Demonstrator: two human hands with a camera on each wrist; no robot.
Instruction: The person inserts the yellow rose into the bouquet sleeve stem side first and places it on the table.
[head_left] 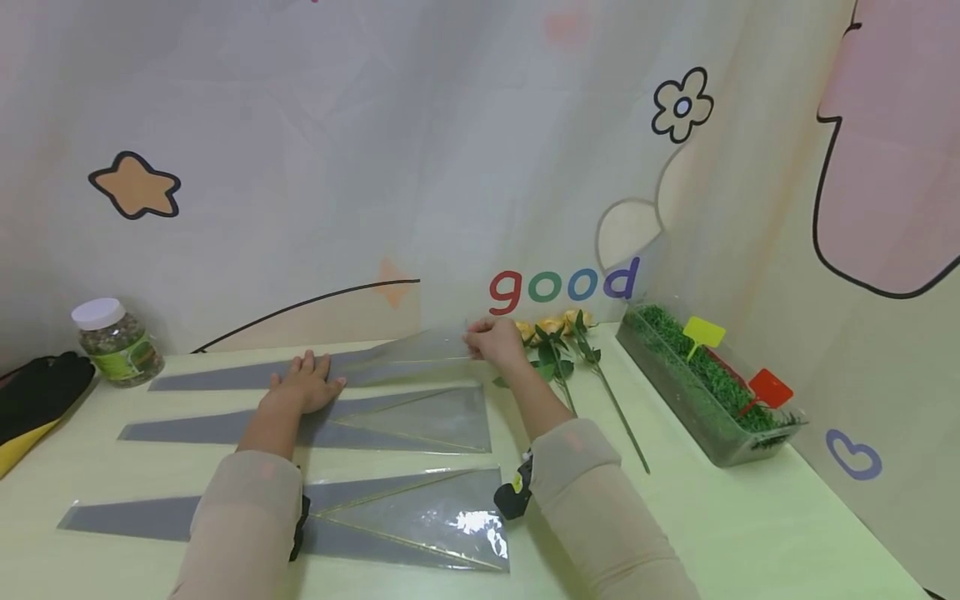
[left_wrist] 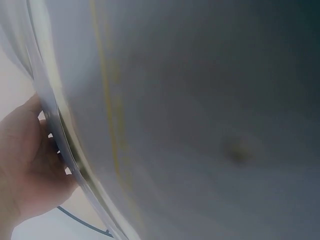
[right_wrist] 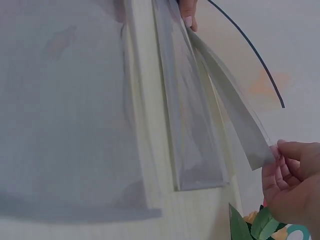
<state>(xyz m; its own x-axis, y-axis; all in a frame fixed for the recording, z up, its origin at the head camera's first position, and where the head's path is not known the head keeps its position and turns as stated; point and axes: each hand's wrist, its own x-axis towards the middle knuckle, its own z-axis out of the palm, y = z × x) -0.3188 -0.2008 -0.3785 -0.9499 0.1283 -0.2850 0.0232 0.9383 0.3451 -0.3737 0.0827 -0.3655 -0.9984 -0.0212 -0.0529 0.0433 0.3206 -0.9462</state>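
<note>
Three long, tapered flower sleeves of clear film and grey sheet lie in rows. My right hand (head_left: pixel 497 340) pinches the wide end of the back sleeve (head_left: pixel 408 354), raising its top layer off the table. In the right wrist view, that sleeve (right_wrist: pixel 239 117) bends up from the table to my fingertips. My left hand (head_left: pixel 307 385) rests with spread fingers on the same sleeve near its middle. Closer to me are the middle sleeve (head_left: pixel 442 421) and the front sleeve (head_left: pixel 420 517), both flat. A sleeve (left_wrist: pixel 200 100) fills most of the left wrist view, blurred.
Yellow roses (head_left: pixel 551 325) with long green stems lie beside my right hand. At the right stands a clear box of artificial grass (head_left: pixel 705 392) with yellow and red tags. A white-lidded jar (head_left: pixel 120 346) and a black-and-yellow item (head_left: pixel 45 396) are at the left.
</note>
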